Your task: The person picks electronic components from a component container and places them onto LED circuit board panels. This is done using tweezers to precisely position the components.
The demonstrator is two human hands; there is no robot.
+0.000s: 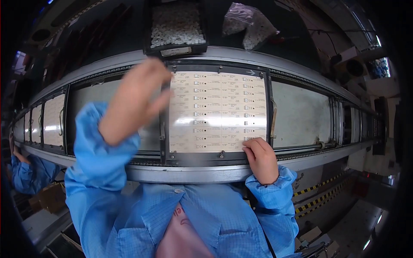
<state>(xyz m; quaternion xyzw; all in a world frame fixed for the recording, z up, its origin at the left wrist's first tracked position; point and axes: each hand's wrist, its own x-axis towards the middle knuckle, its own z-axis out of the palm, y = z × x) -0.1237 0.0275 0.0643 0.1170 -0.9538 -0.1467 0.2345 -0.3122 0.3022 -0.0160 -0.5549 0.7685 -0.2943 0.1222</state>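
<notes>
1. A white panel of small circuit boards (217, 112), ruled into rows and set with tiny components, lay flat in a black carrier frame (268, 107) on a long conveyor line (193, 172) that ran across the view from left to right.
2. The right hand (260, 159) rested at the panel's near right corner, its fingers (251, 145) curled and pressed down on the lowest row of boards; they were closed loosely against the surface, and I could not tell whether anything small was pinched under them.
3. The left hand (135, 101) was raised over the left edge of the frame, blurred by motion, with the fingers partly extended and nothing visibly held; its fingertips lay across the frame's left bar, though whether they touched it could not be told.
4. Both arms wore blue cleanroom sleeves (97, 150) with gathered cuffs.
5. Beyond the conveyor, a black tray (148, 30) filled with small white parts sat just behind the panel, and a crumpled clear plastic bag (249, 23) lay to its right.
6. Further carriers with pale panels (53, 120) stood on the line to the left, well apart from the hands.
7. At the far left edge, another person's blue sleeve (30, 176) and hand reached toward the same line.
8. Yellow-and-black hazard tape (320, 193) marked the structure below the conveyor on the right.
</notes>
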